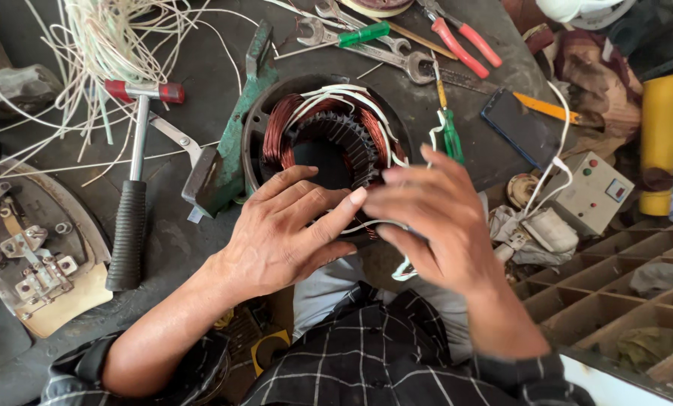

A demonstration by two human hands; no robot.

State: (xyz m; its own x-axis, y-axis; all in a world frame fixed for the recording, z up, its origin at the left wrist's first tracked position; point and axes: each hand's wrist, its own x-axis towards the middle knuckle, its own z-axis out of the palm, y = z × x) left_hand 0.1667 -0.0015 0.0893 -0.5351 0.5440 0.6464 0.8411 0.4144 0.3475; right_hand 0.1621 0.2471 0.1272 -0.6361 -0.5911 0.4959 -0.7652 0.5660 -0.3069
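Observation:
A round motor stator [329, 139] with copper windings and white wires lies on the dark workbench, set in a green housing [235, 150]. My left hand [284, 233] rests on the stator's near rim, fingers spread, the thumb touching my right hand. My right hand [434, 218] is over the right near edge, blurred, with a white wire [374, 224] running under its fingers. Whether either hand pinches the wire is hidden.
A hammer [133, 188] with a black grip lies left of the stator. Wrenches [381, 53], red-handled pliers [460, 37] and a green screwdriver [450, 135] lie behind it. A bundle of white wire [103, 45] is at back left, a beige switch box [595, 192] and a wooden compartment tray [614, 293] at right.

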